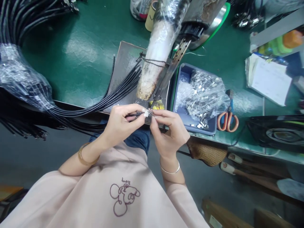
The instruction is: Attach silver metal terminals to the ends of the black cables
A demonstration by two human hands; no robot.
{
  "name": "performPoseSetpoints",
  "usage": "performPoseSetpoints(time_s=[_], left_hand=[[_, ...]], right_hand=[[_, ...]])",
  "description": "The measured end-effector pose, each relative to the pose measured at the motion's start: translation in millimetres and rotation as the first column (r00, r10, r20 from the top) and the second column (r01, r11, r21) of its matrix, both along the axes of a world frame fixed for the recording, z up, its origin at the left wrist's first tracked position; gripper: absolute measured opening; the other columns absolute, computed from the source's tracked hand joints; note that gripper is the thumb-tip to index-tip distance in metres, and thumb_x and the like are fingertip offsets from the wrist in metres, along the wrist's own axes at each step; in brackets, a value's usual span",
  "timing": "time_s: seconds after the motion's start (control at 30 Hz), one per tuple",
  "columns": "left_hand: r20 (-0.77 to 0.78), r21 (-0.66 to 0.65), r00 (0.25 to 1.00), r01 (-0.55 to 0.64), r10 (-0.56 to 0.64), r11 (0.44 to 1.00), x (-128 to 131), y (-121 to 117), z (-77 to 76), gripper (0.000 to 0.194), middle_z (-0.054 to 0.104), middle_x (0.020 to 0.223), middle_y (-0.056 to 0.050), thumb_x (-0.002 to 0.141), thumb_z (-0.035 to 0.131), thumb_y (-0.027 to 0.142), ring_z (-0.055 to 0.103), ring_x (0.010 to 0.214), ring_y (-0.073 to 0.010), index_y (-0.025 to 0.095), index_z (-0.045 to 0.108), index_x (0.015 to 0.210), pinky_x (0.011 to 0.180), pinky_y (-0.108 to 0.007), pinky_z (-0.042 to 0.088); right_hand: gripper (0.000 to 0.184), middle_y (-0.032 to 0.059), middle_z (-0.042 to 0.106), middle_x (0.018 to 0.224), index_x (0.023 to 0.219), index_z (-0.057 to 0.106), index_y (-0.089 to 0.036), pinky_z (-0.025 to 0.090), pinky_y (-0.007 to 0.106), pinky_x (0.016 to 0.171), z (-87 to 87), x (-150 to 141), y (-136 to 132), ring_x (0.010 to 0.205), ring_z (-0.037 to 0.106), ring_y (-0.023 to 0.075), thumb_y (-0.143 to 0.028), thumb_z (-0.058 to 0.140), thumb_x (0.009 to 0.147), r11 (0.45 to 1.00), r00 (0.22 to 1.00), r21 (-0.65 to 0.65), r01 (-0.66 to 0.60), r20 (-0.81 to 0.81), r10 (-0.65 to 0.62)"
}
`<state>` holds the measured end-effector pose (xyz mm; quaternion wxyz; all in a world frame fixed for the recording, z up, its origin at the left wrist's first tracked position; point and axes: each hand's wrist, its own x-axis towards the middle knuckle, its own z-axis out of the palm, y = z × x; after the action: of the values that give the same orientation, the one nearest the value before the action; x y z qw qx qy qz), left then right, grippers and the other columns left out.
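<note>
Left hand pinches the end of a thin black cord; right hand pinches a small metal clip onto that end, fingertips touching, right over the green bench's near edge. Tight in front of the grip: a plastic-wrapped machine column stands just beyond. Left of the grip, glossy round black cords fan out across the bench. Right of it, a blue tray holds a crinkled clear bag of shiny clips; orange-handled scissors lie further right.
</note>
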<state>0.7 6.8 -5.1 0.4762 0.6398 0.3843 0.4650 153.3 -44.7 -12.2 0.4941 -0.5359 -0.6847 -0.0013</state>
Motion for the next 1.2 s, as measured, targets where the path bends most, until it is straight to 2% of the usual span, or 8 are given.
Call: performPoseSetpoints(time_s=[0.13, 0.37, 0.53, 0.9, 1.0, 1.1, 1.17, 1.2], left_hand=[[-0.013, -0.011, 1.0, -0.01, 0.01, 1.0, 1, 3, 0.7, 0.015, 0.064, 0.06, 0.003, 0.08, 0.063, 0.011, 0.038, 0.046, -0.0029, 0.012, 0.078, 0.078, 0.04, -0.015, 0.025], [-0.063, 0.085, 0.998, -0.027, 0.032, 0.996, 0, 5, 6.3, 0.014, 0.073, 0.068, 0.0, 0.082, 0.064, 0.01, 0.049, 0.05, -0.0043, 0.013, 0.078, 0.079, 0.042, -0.016, 0.028], [-0.077, 0.066, 0.997, 0.023, -0.018, 0.998, -3, 5, 6.1, 0.015, 0.073, 0.068, 0.0, 0.084, 0.063, 0.012, 0.044, 0.048, -0.0039, 0.013, 0.077, 0.079, 0.041, -0.019, 0.025], [-0.069, -0.022, 0.992, 0.104, -0.105, 0.994, -3, 0, 6.7, 0.013, 0.045, 0.053, 0.008, 0.083, 0.062, 0.012, 0.031, 0.047, -0.0051, 0.013, 0.072, 0.075, 0.042, -0.018, 0.025], [-0.111, -0.044, 0.977, 0.179, -0.182, 0.983, -8, -4, 5.7, 0.013, 0.041, 0.052, 0.009, 0.083, 0.062, 0.011, 0.029, 0.049, -0.0055, 0.014, 0.07, 0.073, 0.044, -0.019, 0.025], [-0.225, -0.068, 0.904, 0.356, -0.362, 0.932, -15, -9, 2.6, 0.015, 0.046, 0.053, 0.008, 0.085, 0.065, 0.011, 0.033, 0.051, -0.0061, 0.014, 0.071, 0.071, 0.049, -0.019, 0.03], [-0.299, -0.078, 0.824, 0.482, -0.481, 0.873, -20, -13, -0.5, 0.021, 0.056, 0.057, 0.005, 0.089, 0.068, 0.016, 0.042, 0.052, -0.0067, 0.014, 0.072, 0.069, 0.053, -0.02, 0.035], [-0.32, -0.075, 0.795, 0.521, -0.515, 0.85, -23, -14, -2.1, 0.024, 0.061, 0.06, 0.003, 0.092, 0.069, 0.02, 0.047, 0.054, -0.0073, 0.014, 0.072, 0.069, 0.054, -0.02, 0.038]], right_hand=[[0.018, 0.0009, 0.08, 0.097, 0.093, 0.067, -0.026, 0.063, 0.034, 0.08, -1.5, 1, 4, 0.09, 0.077, 0.0177, -0.009, 0.071, 0.091, 1.0, 1.0, -0.014, -0.006, -0.016, 0.005], [0.02, 0.001, 0.08, 0.099, 0.096, 0.07, -0.027, 0.064, 0.034, 0.082, 3.2, 0, 7, 0.09, 0.077, 0.0184, -0.008, 0.073, 0.09, 1.0, 1.0, 0.002, 0.001, -0.016, -0.001], [0.02, 0.002, 0.08, 0.101, 0.093, 0.067, -0.027, 0.065, 0.032, 0.079, 3.2, 1, 3, 0.089, 0.078, 0.0175, -0.009, 0.073, 0.089, 1.0, 1.0, -0.015, -0.005, 0.005, 0.005], [0.019, 0.0022, 0.081, 0.098, 0.092, 0.064, -0.026, 0.064, 0.032, 0.078, 4.0, 2, -2, 0.089, 0.079, 0.0172, -0.008, 0.071, 0.09, 0.998, 0.999, -0.055, -0.028, -0.035, 0.026], [0.019, 0.0001, 0.081, 0.096, 0.093, 0.067, -0.026, 0.064, 0.031, 0.078, 6.7, 8, -7, 0.087, 0.079, 0.0171, -0.008, 0.071, 0.09, 0.992, 0.998, -0.112, -0.053, -0.049, 0.048], [0.02, -0.0038, 0.078, 0.081, 0.097, 0.072, -0.028, 0.059, 0.028, 0.06, 8.3, 26, -20, 0.067, 0.075, 0.0155, -0.011, 0.076, 0.088, 0.995, 0.999, -0.104, -0.005, -0.042, 0.001], [0.012, -0.0063, 0.065, 0.059, 0.09, 0.073, -0.03, 0.047, 0.032, 0.044, 11.0, 42, -32, 0.044, 0.059, 0.0145, -0.022, 0.081, 0.085, 0.995, 0.991, 0.008, 0.103, -0.086, -0.102], [0.013, -0.0079, 0.051, 0.048, 0.082, 0.07, -0.031, 0.04, 0.034, 0.039, 13.6, 49, -37, 0.035, 0.047, 0.0141, -0.032, 0.082, 0.084, 0.985, 0.978, 0.058, 0.16, -0.145, -0.151]])
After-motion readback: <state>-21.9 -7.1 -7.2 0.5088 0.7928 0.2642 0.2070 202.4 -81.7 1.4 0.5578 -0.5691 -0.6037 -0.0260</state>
